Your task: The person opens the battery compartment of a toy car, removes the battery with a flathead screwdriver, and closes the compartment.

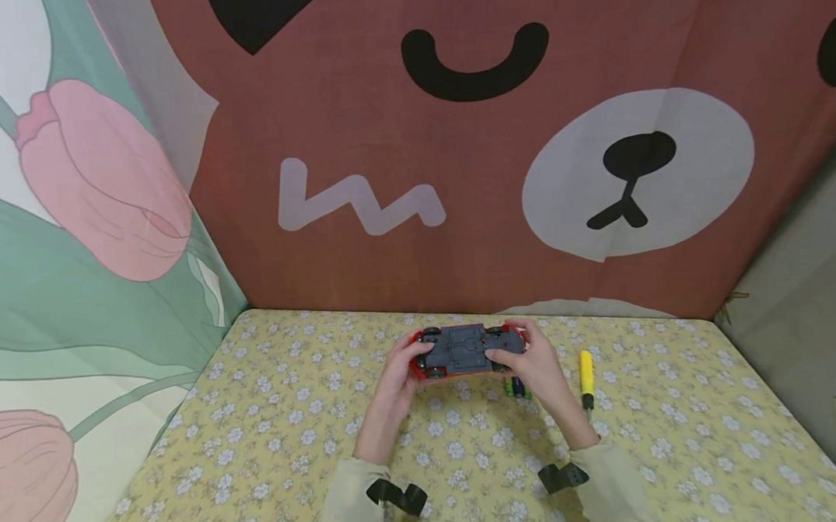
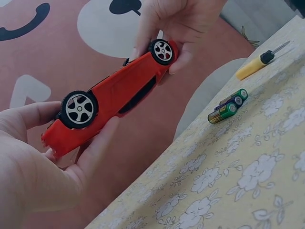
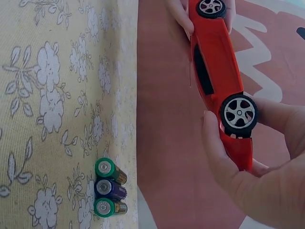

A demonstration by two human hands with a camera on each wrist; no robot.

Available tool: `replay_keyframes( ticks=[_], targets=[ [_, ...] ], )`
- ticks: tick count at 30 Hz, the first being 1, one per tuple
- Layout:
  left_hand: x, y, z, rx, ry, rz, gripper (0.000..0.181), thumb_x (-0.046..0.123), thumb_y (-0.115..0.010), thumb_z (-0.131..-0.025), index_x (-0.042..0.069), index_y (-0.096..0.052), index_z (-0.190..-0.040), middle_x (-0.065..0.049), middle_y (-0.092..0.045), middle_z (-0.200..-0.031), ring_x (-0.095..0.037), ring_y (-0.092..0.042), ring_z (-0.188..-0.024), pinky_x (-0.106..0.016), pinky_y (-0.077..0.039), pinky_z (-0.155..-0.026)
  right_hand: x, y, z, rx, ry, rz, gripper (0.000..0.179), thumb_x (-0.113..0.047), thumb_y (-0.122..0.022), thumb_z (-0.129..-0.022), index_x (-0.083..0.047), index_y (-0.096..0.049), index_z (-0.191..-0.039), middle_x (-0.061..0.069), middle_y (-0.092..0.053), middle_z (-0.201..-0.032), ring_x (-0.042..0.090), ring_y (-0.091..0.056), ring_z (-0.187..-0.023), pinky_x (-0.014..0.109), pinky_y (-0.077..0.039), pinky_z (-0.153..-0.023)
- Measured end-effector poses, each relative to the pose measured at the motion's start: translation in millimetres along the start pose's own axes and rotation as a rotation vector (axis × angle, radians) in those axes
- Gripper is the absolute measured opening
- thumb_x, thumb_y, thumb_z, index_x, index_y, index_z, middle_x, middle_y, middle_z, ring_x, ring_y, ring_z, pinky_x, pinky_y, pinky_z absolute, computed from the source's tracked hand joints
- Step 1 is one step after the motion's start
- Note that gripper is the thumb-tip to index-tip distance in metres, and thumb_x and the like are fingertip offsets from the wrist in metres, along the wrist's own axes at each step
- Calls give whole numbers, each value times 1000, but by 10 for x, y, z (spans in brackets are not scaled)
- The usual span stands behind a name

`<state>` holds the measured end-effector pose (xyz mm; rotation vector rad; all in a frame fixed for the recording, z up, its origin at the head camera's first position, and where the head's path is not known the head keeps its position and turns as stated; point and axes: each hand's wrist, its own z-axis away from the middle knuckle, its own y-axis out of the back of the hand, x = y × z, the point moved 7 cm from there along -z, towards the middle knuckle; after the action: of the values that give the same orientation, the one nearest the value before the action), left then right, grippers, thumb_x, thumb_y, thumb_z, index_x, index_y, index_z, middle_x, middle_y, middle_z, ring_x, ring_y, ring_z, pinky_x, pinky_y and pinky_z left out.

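Note:
A red toy car (image 1: 467,348) is held above the table, its dark grey underside facing up toward the head view. My left hand (image 1: 395,375) grips one end of it, thumb on the underside. At the other end my right hand (image 1: 540,368) holds it the same way, thumb across the base near a wheel. Both wrist views show the car's red side, dark window and silver-spoked wheels; the left wrist view shows the car (image 2: 119,90) tilted between the hands. Below it on the cloth lie three batteries (image 3: 109,187) side by side, two green-ended and one purple, partly hidden in the head view.
A screwdriver (image 1: 587,374) with a yellow handle lies on the table to the right of my right hand. A yellow floral cloth (image 1: 278,423) covers the table. Behind it hangs a brown bear-print curtain (image 1: 362,271), with a tulip-print curtain (image 1: 107,197) on the left.

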<state>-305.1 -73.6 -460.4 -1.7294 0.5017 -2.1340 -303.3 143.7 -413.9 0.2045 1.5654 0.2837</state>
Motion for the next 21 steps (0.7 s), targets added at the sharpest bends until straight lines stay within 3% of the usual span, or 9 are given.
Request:
replay_keyframes(
  ticks=[6, 12, 16, 21],
  targets=[
    [21, -8, 10, -18, -18, 37, 49, 7, -56, -101, 3, -48, -149, -22, -55, -143, -25, -69, -107, -41, -63, -77, 35, -2, -19, 4, 0, 25, 68, -7, -77, -93, 1, -42, -150, 31, -50, -129, 41, -68, -95, 50, -63, -74],
    [75, -31, 26, -45, -83, 131, 39, 24, -50, -108, 9, -52, -145, -7, -66, -127, -18, -71, -96, -36, -63, -75, 54, 10, -36, 23, -11, 73, 67, -12, -75, -95, 1, -41, -151, 32, -48, -137, 43, -69, -97, 49, -63, -78],
    [91, -40, 33, -42, -111, 173, 30, 24, -46, -111, 11, -56, -136, -2, -71, -114, -15, -72, -86, -34, -62, -71, 46, 15, -45, 31, -8, 48, 65, -16, -73, -98, 2, -39, -152, 31, -48, -136, 41, -70, -96, 48, -63, -79],
    [96, -39, 48, -5, -125, 182, 25, 20, -47, -112, 9, -56, -132, -1, -71, -112, -14, -71, -82, -33, -62, -70, 31, 16, -47, 38, 9, -29, 60, -23, -65, -104, 3, -38, -152, 29, -49, -128, 41, -70, -96, 50, -63, -79]
  ],
)
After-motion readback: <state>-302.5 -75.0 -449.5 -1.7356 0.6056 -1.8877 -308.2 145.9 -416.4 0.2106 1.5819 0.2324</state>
